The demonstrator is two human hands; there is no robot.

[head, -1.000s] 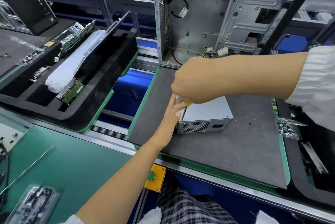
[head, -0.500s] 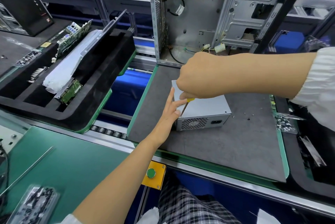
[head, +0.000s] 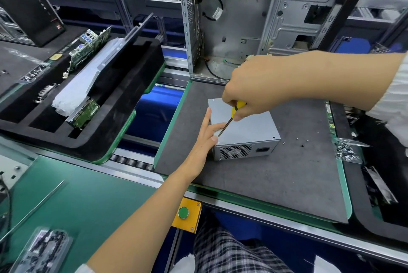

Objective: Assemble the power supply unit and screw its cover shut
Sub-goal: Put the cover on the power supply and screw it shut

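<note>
A silver power supply unit [head: 247, 131] sits on the grey mat [head: 276, 180], its fan grille and power socket facing me. My left hand [head: 204, 140] rests flat against the unit's left side, fingers spread over the top left edge. My right hand [head: 254, 87] hovers above the unit and grips a screwdriver [head: 235, 111] with a yellow and black handle. The shaft slants down to the left, and its tip meets the cover near the front left corner, beside my left fingertips.
An open metal computer case [head: 242, 25] stands behind the mat. A black foam tray [head: 106, 105] with circuit boards lies to the left. A bag of screws [head: 346, 151] sits at the mat's right edge, loose screws [head: 301, 143] near it. A yellow button box [head: 186, 214] hangs on the front rail.
My right hand has lifted and shifted right, baring the yellow handle and the shaft. The left hand stays against the unit's left side.
</note>
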